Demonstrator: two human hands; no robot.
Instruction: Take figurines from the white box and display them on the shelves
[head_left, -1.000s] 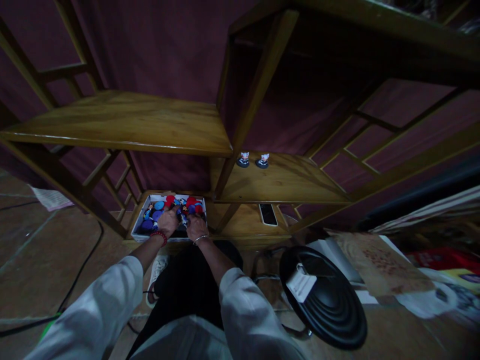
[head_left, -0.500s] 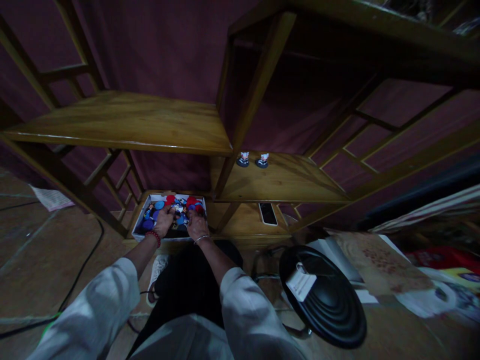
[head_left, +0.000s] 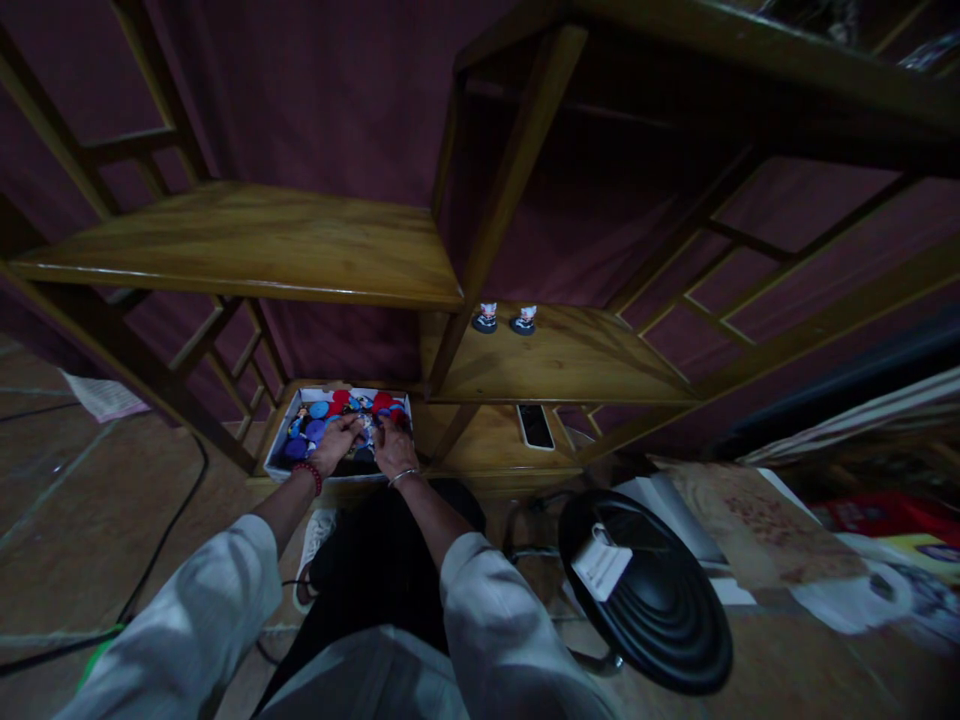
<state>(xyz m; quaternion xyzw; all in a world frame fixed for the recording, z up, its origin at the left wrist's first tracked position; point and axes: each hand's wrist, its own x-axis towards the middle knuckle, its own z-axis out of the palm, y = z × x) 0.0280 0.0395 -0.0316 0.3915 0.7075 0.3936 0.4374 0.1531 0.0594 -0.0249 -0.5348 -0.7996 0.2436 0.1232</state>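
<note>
A shallow white box (head_left: 274,458) sits on the low wooden shelf, filled with small figurines and round bases in red, blue and purple. Over its middle, my left hand (head_left: 334,444) reaches in from the left with its fingers bent and a red bead bracelet at the wrist. My right hand (head_left: 393,448), wearing a thin bangle, is close beside it with curled fingers. Between the fingertips of both hands shows a small whitish-blue figurine (head_left: 367,428); its details are too small and dark to make out.
Two small figurines (head_left: 523,320) on dark bases stand on the middle shelf (head_left: 570,365). A phone (head_left: 535,427) lies on the lower shelf. To the right is a black round stool (head_left: 660,600) with a white tagged item (head_left: 602,565) on it. A cable (head_left: 169,530) crosses the floor.
My hands have drawn slightly closer together over the box, and the whitish-blue figurine now shows between the fingertips. The other things have stayed in place.
</note>
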